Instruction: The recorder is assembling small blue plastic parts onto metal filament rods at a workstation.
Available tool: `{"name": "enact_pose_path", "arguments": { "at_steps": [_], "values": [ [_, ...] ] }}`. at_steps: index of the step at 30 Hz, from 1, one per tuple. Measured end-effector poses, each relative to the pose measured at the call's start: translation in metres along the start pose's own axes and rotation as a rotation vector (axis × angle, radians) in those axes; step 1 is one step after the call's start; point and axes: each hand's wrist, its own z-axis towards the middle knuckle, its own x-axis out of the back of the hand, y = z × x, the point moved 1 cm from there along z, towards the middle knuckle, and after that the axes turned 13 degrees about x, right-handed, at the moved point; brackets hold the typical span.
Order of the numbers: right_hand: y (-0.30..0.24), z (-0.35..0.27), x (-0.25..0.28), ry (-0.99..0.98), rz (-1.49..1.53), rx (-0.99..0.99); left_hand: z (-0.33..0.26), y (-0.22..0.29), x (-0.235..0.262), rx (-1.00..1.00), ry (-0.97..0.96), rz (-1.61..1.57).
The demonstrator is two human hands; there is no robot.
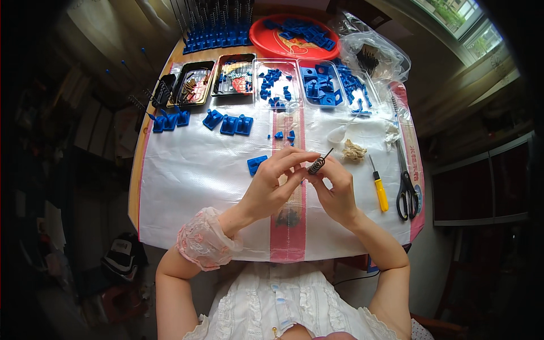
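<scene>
Blouse (297,303): white, ruffled, nearest.
Fingers (293,161): left hand (275,180), right hand (338,190), both narrow, pinching metal spring (316,165) above counter (135,198).
Beside left hand: blue block (257,165).
Right side: yellow screwdriver (380,192), black scissors (407,192).
Far side: red tray (262,43), blue pieces (309,33) inside.

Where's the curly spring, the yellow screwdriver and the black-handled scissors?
Curly spring (316,166), head view: on its coils.
Yellow screwdriver (380,195), head view: on its handle.
Black-handled scissors (406,179), head view: on the handles, above the finger loops.
</scene>
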Motion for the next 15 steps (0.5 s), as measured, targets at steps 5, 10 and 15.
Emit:
{"name": "enact_pose_path", "arguments": {
  "at_steps": [5, 10, 15],
  "values": [
    [0.003, -0.002, -0.002, -0.010, 0.006, 0.003, 0.000, 0.001, -0.002, -0.030, 0.024, 0.025],
    [0.008, -0.002, 0.002, -0.044, -0.006, 0.025, 0.003, -0.007, -0.003, -0.092, 0.120, 0.037],
    [-0.003, 0.011, 0.043, -0.019, -0.093, -0.044, 0.004, -0.004, -0.003, -0.079, 0.148, 0.068]
  ]
}}
